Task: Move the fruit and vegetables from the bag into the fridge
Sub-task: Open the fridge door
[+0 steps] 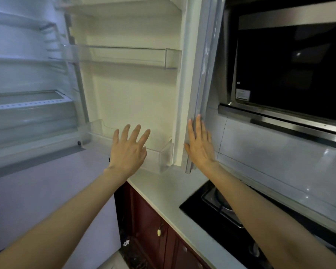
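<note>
Fridge door: swung wide open, its cream inner liner facing the camera, standing just above the white tabletop.
Fridge interior: seen at the left, with glass shelves and a clear drawer below them; no fruit or vegetables can be seen on the shelves in view.
Door bins: an upper clear bin across the door and a lower clear bin near its bottom edge; nothing shows inside either.
Left hand: fingers straight and spread, holding nothing, raised in front of the lower door bin; contact with the bin cannot be told.
Right hand: fingers straight and close together, laid flat along the outer edge of the fridge door, holding nothing.
Hands: well apart, one on each side of the door's right-hand frame.
Fruit, vegetables and bag: not in view.
Gas hob: black glass, set into the tabletop under the right forearm.
Range hood: dark glass with steel trim, at the upper right.
Cabinet doors: dark red wood under the tabletop, with a small pale knob.
</note>
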The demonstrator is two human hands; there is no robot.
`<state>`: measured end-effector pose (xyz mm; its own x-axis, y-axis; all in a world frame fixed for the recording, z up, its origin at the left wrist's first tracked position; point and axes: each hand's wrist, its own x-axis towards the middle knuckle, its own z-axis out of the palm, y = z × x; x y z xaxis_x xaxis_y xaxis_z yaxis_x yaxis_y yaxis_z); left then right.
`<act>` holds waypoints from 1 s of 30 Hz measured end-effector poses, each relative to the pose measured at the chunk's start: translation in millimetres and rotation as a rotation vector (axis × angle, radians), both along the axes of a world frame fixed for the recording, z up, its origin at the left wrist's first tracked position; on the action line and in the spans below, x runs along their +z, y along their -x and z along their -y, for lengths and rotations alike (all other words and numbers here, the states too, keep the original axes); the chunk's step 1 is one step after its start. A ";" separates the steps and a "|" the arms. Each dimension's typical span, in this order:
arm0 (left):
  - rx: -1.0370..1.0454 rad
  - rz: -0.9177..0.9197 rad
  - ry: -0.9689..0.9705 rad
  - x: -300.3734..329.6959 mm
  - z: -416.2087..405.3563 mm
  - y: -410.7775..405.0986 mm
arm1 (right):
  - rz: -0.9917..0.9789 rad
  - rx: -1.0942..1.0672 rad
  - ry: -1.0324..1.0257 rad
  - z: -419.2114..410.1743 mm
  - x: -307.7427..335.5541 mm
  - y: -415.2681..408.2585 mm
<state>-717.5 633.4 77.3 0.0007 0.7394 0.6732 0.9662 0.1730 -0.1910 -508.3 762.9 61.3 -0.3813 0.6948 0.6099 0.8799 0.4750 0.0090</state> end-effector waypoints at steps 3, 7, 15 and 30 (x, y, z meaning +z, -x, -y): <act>0.011 -0.013 -0.011 5.2 -14.1 -2.7 | 0.031 0.014 -0.023 -19.0 6.6 -1.2; 0.027 -0.022 -0.016 13.4 -32.6 -6.1 | 0.035 0.024 -0.042 -43.4 13.7 -4.4; 0.089 -0.015 0.049 20.2 -57.5 -21.9 | 0.075 0.083 -0.097 -63.8 13.3 -10.5; 0.158 0.045 0.105 5.3 -42.7 -14.9 | 0.104 0.030 -0.104 -61.8 14.4 -10.5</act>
<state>-702.5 676.1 82.6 -0.1489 0.7939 0.5895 0.9366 0.3044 -0.1734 -497.8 824.7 75.7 -0.4656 0.6173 0.6342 0.8573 0.4924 0.1501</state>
